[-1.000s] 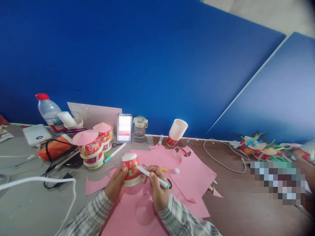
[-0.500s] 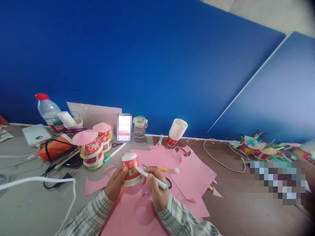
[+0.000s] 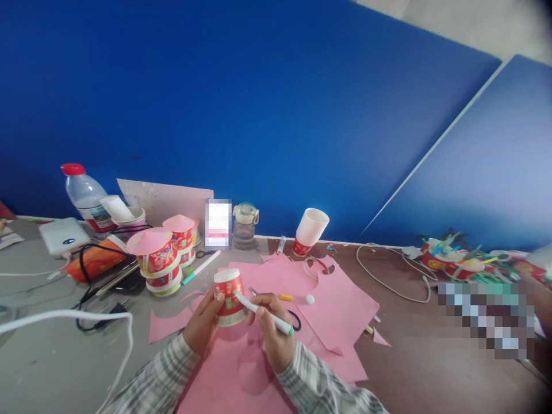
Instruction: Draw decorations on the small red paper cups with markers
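Observation:
My left hand (image 3: 204,321) is closed on the left side of a red-and-white paper cup (image 3: 229,296), which is upside down with its base up. In my right hand (image 3: 276,328) is a white marker (image 3: 268,315) with a green end, its tip against the cup's printed side. Pink paper sheets (image 3: 241,374) lie beneath both hands. Partly hidden behind my right hand is a pair of scissors (image 3: 295,320) with a black handle. A second marker (image 3: 202,267), white and teal, rests behind the cup to the left.
Stacked paper cups with pink cone tops (image 3: 150,241) stand at the left, near a red-capped bottle (image 3: 86,195) and a white cable (image 3: 129,345). At the back are a lidded glass jar (image 3: 245,227) and a stack of white cups (image 3: 313,226). Decorated cups (image 3: 435,253) are at far right.
The marker tip has shifted very slightly on the cup's side, and the cup has turned a little. Both hands otherwise keep their places.

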{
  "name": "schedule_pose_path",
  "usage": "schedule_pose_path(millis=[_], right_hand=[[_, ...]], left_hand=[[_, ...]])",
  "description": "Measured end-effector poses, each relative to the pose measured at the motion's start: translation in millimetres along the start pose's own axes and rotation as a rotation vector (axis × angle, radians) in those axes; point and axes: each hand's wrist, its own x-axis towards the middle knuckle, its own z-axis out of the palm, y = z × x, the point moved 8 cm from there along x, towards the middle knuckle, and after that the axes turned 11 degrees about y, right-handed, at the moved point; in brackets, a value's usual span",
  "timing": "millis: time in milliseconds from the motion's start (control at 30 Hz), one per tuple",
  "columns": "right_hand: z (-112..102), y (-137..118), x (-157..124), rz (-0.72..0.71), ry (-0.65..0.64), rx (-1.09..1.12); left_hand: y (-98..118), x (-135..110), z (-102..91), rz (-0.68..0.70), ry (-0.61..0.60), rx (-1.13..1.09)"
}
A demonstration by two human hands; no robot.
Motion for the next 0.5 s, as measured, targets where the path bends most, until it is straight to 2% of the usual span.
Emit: schedule_pose_path(millis=[267,367,500], right_hand=[[-1.4,6.1,0.0,0.020,-0.005,0.024],[-7.5,16.9,2.8,0.043,0.046,0.094],[-12.4,23.8,4.6,0.047,0.088,0.082]], left_hand=[[-1.2,1.1,-0.3,-0.024,0.006,-0.045],[1.0,0.2,3.2,-0.046,-0.015,-0.094],[0.5,1.6,1.8,-0.074,-0.005,-0.150]])
